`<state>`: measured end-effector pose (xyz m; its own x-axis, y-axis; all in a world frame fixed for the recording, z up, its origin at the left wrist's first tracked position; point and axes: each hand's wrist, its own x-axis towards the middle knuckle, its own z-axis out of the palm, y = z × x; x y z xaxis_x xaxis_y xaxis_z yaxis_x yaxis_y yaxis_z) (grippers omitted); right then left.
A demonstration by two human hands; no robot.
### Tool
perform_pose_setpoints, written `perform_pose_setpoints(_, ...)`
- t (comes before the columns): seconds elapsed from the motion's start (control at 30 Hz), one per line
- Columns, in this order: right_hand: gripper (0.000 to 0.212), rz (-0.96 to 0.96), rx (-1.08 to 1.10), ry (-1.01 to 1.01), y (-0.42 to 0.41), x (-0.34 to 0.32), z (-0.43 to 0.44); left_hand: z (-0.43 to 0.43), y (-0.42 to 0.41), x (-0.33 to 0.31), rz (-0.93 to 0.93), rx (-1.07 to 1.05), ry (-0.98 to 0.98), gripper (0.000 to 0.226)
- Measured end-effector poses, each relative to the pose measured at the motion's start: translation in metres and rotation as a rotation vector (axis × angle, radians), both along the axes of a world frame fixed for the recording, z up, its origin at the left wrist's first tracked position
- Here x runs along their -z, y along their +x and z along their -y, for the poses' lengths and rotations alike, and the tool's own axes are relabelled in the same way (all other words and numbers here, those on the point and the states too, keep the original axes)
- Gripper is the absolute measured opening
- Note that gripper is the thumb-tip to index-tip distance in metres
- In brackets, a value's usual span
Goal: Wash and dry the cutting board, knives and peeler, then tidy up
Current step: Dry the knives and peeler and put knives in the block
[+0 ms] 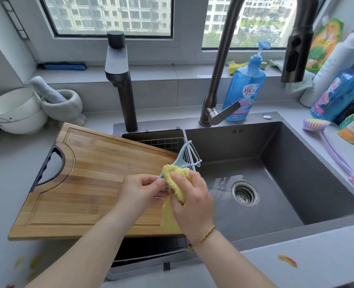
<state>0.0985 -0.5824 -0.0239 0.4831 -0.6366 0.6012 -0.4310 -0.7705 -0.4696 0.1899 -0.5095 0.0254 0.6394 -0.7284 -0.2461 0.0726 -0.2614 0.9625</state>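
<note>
A wooden cutting board (84,179) with a black handle lies across the left part of the sink and the counter. Above its right edge, my left hand (139,194) pinches the handle of a light blue peeler (185,155), whose blade end points up and right over the sink. My right hand (190,196) grips a yellow cloth (177,175) wrapped around the peeler's handle. Part of the cloth hangs down below my hands. No knives are in view.
The dark sink basin (276,173) with a drain lies to the right, a wire basket (163,142) under the board. Two dark faucets stand behind. Blue soap bottles (242,88), a purple brush (325,140), white bowls (16,111) and a stone mortar (66,102) sit around the counter.
</note>
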Motion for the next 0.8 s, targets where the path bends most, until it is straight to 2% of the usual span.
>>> perform_pose_setpoints(0.07,0.03,0.025,0.025,0.185,-0.003,-0.004,0.007,0.0,-0.002,0.001,0.082,-0.007,-0.008,0.019)
perform_pose_setpoints(0.13,0.024,0.07,0.07,0.54,-0.007,-0.01,0.017,-0.001,-0.004,0.005,0.248,0.002,0.035,0.017)
perform_pose_setpoints(0.23,0.008,0.269,0.04,1.02,-0.01,-0.023,0.021,-0.003,-0.007,0.013,0.637,0.016,0.065,0.013)
perform_pose_setpoints(0.3,0.013,0.419,-0.001,1.31,-0.006,-0.03,0.015,-0.002,-0.005,0.022,0.943,0.041,-0.037,0.015)
perform_pose_setpoints(0.33,0.014,0.461,-0.009,1.41,-0.004,-0.029,0.013,-0.002,-0.005,0.025,1.038,0.037,-0.097,0.016)
perform_pose_setpoints(0.4,0.011,0.487,0.001,1.507,-0.001,-0.03,0.012,-0.001,-0.003,0.033,1.095,0.015,-0.185,0.019)
perform_pose_setpoints(0.47,0.006,0.517,-0.022,1.551,0.0,-0.031,0.013,-0.003,-0.004,0.034,1.006,0.05,-0.206,0.014)
perform_pose_setpoints(0.5,0.004,0.534,-0.05,1.559,-0.001,-0.033,0.014,-0.004,-0.006,0.031,0.903,0.042,-0.187,0.011)
perform_pose_setpoints(0.53,0.003,0.544,-0.071,1.565,-0.001,-0.034,0.014,-0.004,-0.009,0.025,0.736,0.019,-0.142,0.017)
perform_pose_setpoints(0.6,0.003,0.541,-0.108,1.56,-0.001,-0.036,0.014,-0.002,-0.013,0.016,0.275,-0.053,-0.055,0.025)
perform_pose_setpoints(0.67,0.003,0.505,-0.137,1.532,-0.002,-0.037,0.014,-0.001,-0.007,0.012,-0.04,-0.021,0.018,0.017)
perform_pose_setpoints(0.8,0.005,0.373,-0.148,1.469,-0.006,-0.036,0.014,-0.002,0.007,0.004,-0.219,0.149,0.097,0.005)
